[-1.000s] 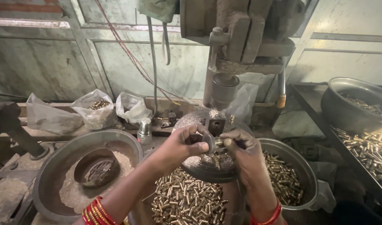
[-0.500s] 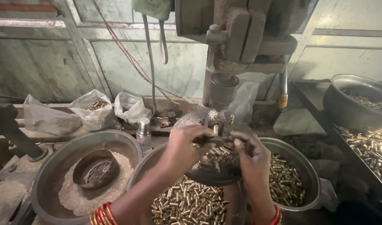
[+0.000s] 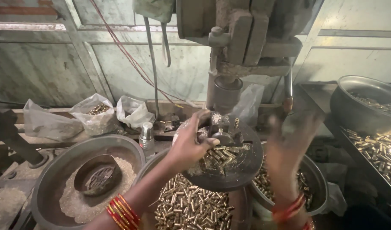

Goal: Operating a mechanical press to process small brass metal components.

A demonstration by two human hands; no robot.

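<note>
Head view: left hand [image 3: 191, 145] pinches a small brass piece [image 3: 212, 142] beneath the press spindle [image 3: 223, 93].
Right hand [image 3: 289, 145]: raised, fingers spread (blurred).
Risk: fingers caught if the spindle descends; loose pieces could spill off the round plate [image 3: 242, 170].

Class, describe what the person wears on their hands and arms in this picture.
Both forearms are bare, with no sleeves or gloves. The left hand has a stack of red and gold bangles at the wrist. The right hand, blurred, has similar red bangles.
</note>
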